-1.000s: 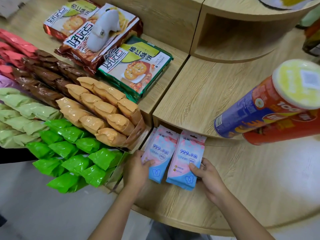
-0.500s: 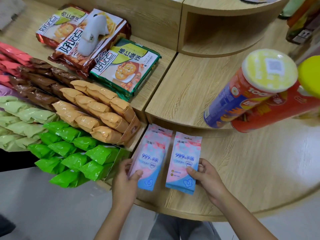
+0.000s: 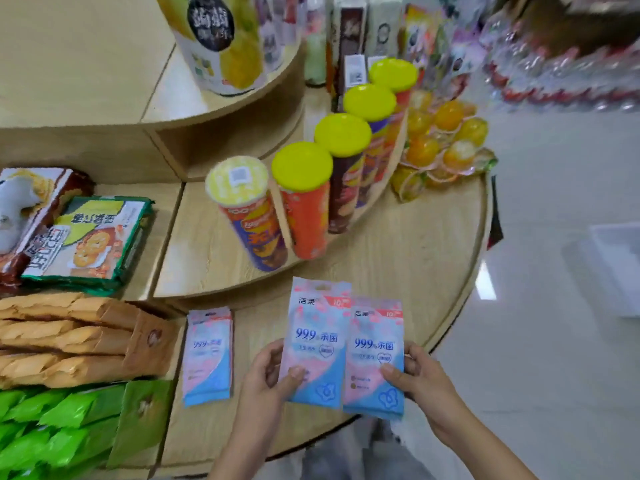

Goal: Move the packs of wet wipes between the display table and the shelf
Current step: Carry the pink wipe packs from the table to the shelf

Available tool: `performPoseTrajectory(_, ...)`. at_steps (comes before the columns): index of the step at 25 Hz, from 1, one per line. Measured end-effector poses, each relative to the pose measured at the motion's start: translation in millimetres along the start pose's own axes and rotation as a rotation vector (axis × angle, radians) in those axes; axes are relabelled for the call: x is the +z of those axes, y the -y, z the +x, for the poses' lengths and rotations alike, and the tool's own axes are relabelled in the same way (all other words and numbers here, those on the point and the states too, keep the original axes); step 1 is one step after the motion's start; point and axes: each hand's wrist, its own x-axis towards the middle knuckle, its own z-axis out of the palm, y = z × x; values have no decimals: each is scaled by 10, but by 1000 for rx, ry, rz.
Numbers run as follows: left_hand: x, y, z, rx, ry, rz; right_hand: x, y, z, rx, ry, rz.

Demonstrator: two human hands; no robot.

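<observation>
I hold two pink-and-blue packs of wet wipes above the round wooden display table (image 3: 429, 271). My left hand (image 3: 268, 375) grips the left pack (image 3: 317, 337) with its thumb on the front. My right hand (image 3: 420, 377) grips the right pack (image 3: 375, 355) the same way. The two packs overlap slightly at their inner edges. Another small stack of wipes packs (image 3: 207, 355) lies flat on the table to the left of my hands.
Several chip tubes with yellow lids (image 3: 304, 199) stand on the raised tier behind. Biscuit packs (image 3: 86, 244), brown snack bars (image 3: 69, 337) and green sachets (image 3: 62, 424) fill the left. Jelly cups (image 3: 443, 147) sit at the far right edge; floor lies beyond.
Both hands have lifted a wipes pack each off the table and moved right. The view has swung right, and a stack of packs stays behind on the table.
</observation>
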Motion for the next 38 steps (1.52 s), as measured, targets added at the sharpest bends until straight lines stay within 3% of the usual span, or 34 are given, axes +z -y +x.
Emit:
performPoseTrajectory(6,1561,-335,-51,86,302,51,-1450,160,-690,-120,-289,123)
performPoseTrajectory(18,5563,-256,-1028,115,866,100,-4940,914,-2479,-513,-789,335)
performPoseTrajectory(29,9169,-402,-1876,168,1394,221,-7303,1176,-3503,-658,-1330,529)
performPoseTrajectory(38,11366,18,-3288,208,1626,190,-8839,770,-4458,-737,-1544,627)
